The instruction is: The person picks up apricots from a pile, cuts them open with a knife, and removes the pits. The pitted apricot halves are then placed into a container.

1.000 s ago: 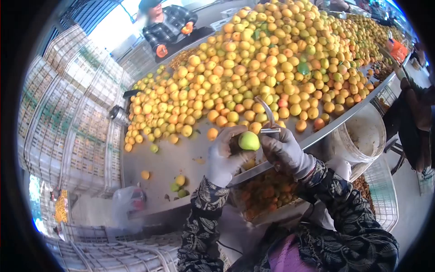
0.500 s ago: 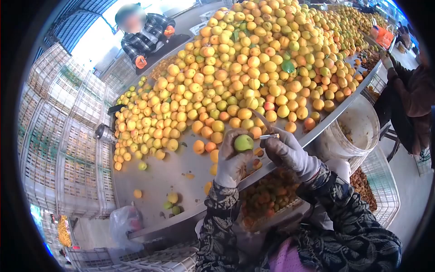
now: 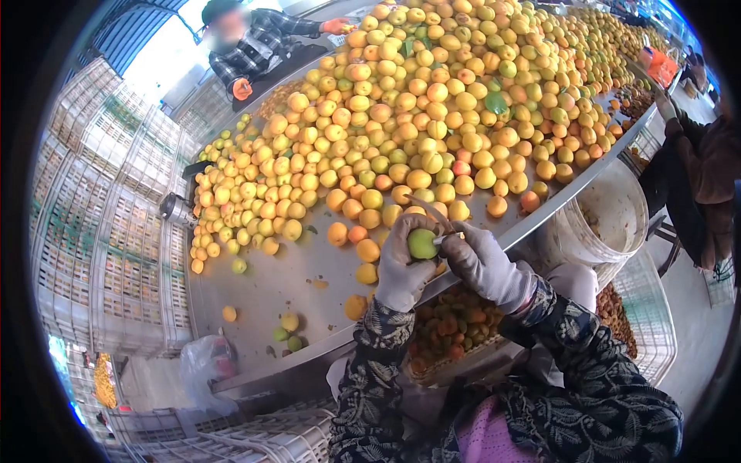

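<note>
My left hand, in a pale, stained glove, is curled around a round green fruit, holding it above the front edge of the grey metal counter. My right hand, gloved too, is closed on a thin curved metal tool, whose near end touches the fruit's side. Past my hands, a large heap of round yellow-orange fruit spreads toward the far edge. Near the counter's lower-left corner lie a few loose fruits, just beside a crumpled clear plastic bag. A white bucket stands beyond the front edge, to my right.
</note>
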{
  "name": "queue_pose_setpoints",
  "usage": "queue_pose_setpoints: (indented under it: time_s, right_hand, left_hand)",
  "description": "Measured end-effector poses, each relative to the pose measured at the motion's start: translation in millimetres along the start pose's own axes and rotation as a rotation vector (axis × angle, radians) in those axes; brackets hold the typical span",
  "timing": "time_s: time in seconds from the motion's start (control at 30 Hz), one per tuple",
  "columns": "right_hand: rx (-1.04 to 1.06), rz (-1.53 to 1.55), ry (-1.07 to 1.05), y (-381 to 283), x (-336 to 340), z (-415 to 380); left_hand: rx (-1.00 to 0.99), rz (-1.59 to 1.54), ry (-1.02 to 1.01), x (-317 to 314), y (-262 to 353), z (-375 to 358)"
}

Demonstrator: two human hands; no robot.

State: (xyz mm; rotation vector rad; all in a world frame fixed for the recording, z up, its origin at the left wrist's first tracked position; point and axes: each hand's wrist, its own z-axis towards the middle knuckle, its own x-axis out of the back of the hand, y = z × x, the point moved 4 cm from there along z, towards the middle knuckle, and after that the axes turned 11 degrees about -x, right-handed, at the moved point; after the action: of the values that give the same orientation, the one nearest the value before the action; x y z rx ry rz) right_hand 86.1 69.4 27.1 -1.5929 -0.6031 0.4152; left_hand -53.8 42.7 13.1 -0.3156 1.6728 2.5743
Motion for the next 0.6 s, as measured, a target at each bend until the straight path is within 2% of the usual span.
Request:
queue_pose_setpoints:
  time_s: [0.17, 0.23, 0.33, 0.43, 0.57, 0.6]
  right_hand:
    - [0.088, -0.104, 0.101, 4, -9, -1]
    - [0.098, -0.138, 0.153, 6, -10, -1]
    - [0.079, -0.102, 0.211, 10, -15, 1]
    - [-0.035, -0.048, 0.168, 17, -16, 4]
    - [0.037, -0.029, 0.177, 28, -20, 12]
    - [0.021, -0.005, 0.182, 31, -21, 13]
  left_hand:
    - [0.034, 0.051, 0.084, 1, -3, -9]
    - [-0.092, 0.261, 0.094, 2, 2, -10]
    - [-0.091, 0.244, 0.115, 1, -2, -11]
    - [-0.074, 0.334, 0.147, 2, 3, -13]
    - [-0.098, 0.387, 0.167, 5, 1, -12]
    - [-0.099, 0.46, 0.109, 6, 0, -11]
